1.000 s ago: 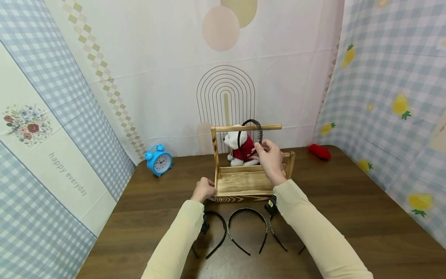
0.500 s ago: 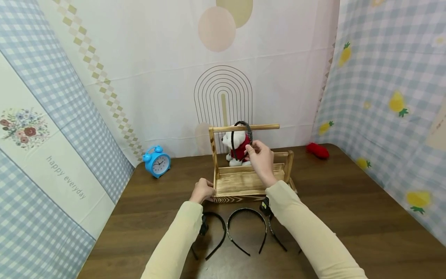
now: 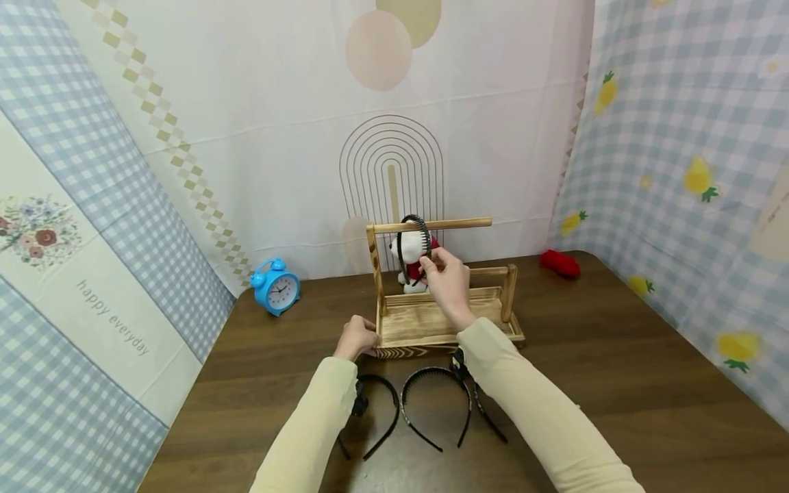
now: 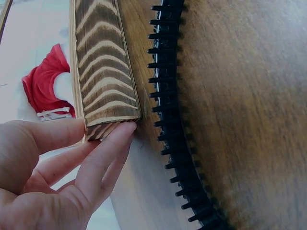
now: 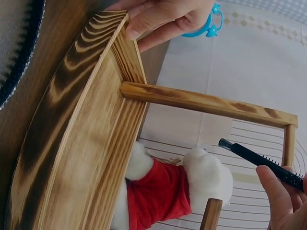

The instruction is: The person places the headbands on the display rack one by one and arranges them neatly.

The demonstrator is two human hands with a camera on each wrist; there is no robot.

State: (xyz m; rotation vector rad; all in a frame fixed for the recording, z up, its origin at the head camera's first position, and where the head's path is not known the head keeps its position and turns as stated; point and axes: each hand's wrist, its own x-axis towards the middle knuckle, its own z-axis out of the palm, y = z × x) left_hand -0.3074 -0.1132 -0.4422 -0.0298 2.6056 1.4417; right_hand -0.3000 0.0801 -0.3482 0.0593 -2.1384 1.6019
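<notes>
My right hand (image 3: 448, 282) pinches a black toothed headband (image 3: 427, 238) by its side. The headband's arch stands around the top bar (image 3: 462, 223) of a wooden rack (image 3: 409, 325), toward the bar's left part; whether it touches the bar I cannot tell. In the right wrist view one tip of the headband (image 5: 249, 155) points past my fingers. My left hand (image 3: 357, 335) grips the front left corner of the rack's tray, thumb on one side and fingers on the other, as the left wrist view shows at the tray's end (image 4: 105, 67).
Several headbands lie on the table before the rack, among them a black one (image 3: 396, 404) and a speckled one (image 3: 470, 404). Behind the rack sits a white plush toy (image 3: 411, 279) in red. A blue alarm clock (image 3: 275, 287) stands left, a red object (image 3: 559, 264) right.
My right hand has moved left along the rack's top bar, carrying the headband with it. My left hand keeps its grip on the tray corner. The head view has shifted slightly.
</notes>
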